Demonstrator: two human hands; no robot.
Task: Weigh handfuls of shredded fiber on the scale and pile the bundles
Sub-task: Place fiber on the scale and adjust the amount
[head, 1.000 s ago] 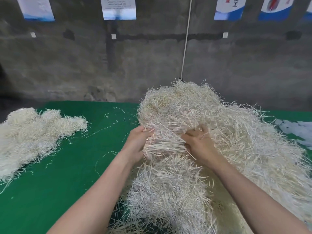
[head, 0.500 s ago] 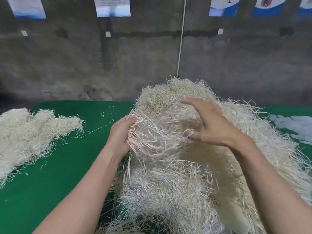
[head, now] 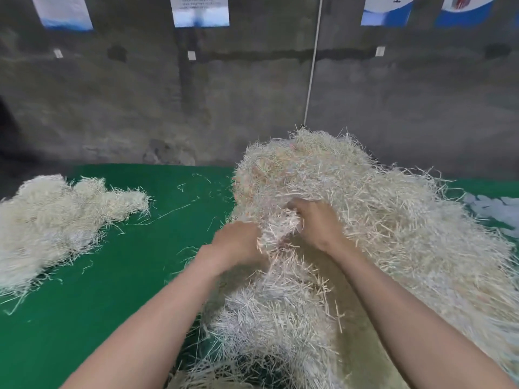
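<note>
Shredded fiber (head: 379,220) clutched by left hand (head: 238,244) and right hand (head: 317,223).

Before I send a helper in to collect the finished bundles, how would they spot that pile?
Start at the green table. Two heaps of pale shredded fiber lie on it: the big mound on the right, where both hands are digging, and the smaller pile at the far left edge. Take the left one: low, flat and untouched.

**One camera, up on the head**

Looks forward and down from just above the arms. Sits close over the big fiber pile (head: 365,220) and green table (head: 112,276). Faces a gray wall (head: 140,108) behind the table. Bends at the edges, maybe from a wide lens. No second view to share.
</note>
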